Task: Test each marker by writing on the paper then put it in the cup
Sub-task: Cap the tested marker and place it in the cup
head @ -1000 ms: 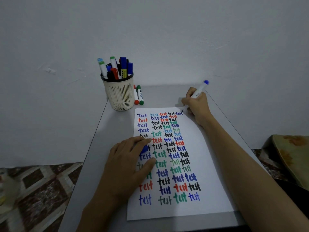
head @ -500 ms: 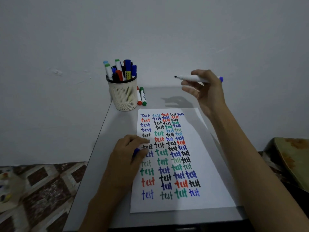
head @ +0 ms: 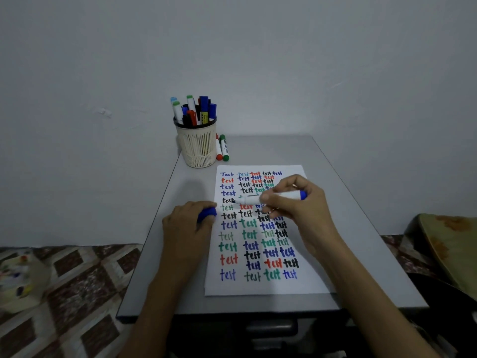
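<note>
1. The paper point(head: 304, 282) lies on the table point(head: 271, 151), nearly filled with "test"; the cup point(head: 197, 148) stands near its far left corner.
2. Our right hand point(head: 302, 205), raised a moment ago, now grips the blue marker point(head: 286, 195) low over the paper, tip pointing left.
3. Our left hand point(head: 185, 226) clutches its cap point(head: 206, 214): capping likely follows.

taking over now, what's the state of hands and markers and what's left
Right hand grips the uncapped blue marker over the paper, tip toward the left.
Left hand holds a blue cap beside the paper.
Cup holds many markers; paper is covered in test words.
Left, likely: cap this marker, put it in the cup, then test the red and green markers beside the cup.
</note>
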Action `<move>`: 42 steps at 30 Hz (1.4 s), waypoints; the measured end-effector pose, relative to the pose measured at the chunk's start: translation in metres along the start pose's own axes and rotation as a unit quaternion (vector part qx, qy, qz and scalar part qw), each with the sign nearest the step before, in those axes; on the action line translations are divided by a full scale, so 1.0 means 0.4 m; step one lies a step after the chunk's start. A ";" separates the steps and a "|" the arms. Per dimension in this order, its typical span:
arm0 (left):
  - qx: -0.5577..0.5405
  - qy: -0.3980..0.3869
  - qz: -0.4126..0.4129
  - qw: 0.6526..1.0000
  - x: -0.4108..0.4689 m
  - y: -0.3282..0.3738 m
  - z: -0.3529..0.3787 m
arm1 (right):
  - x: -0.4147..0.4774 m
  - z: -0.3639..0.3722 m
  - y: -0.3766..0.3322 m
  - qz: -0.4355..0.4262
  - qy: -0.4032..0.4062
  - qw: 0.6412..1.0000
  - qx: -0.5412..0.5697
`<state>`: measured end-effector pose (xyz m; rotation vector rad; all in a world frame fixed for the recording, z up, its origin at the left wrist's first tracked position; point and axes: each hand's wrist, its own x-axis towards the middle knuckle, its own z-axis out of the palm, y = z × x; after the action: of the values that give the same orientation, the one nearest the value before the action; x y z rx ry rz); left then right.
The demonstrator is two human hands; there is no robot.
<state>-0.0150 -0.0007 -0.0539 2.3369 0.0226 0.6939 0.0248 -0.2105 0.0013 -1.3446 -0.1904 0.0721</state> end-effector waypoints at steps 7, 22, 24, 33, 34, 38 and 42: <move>-0.186 -0.072 0.005 0.980 -0.002 0.043 -0.016 | -0.014 0.009 0.025 -0.021 -0.015 1.000 -0.007; -0.275 -0.105 -0.004 0.956 0.006 0.036 -0.024 | -0.012 0.018 0.040 -0.043 -0.069 0.994 -0.069; -0.309 -0.093 -0.022 0.946 0.008 0.039 -0.029 | -0.014 0.020 0.046 -0.090 -0.056 0.982 -0.154; -0.302 -0.090 0.005 0.949 0.006 0.043 -0.032 | -0.007 0.033 0.097 -0.297 -0.141 0.781 -0.531; -0.299 -0.094 0.014 0.949 0.005 0.046 -0.032 | -0.009 0.032 0.098 -0.292 -0.140 0.789 -0.522; -0.260 -0.128 0.089 0.953 0.003 0.052 -0.022 | -0.011 0.030 0.096 -0.282 -0.136 0.791 -0.527; -0.246 -0.147 0.142 0.947 0.005 0.046 -0.013 | -0.018 0.043 0.102 -0.297 -0.079 0.760 -0.572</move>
<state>-0.0191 -0.0113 -0.0382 1.9454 -0.5684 0.4130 0.0169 -0.1862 -0.0355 -2.4344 -0.9109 -0.5668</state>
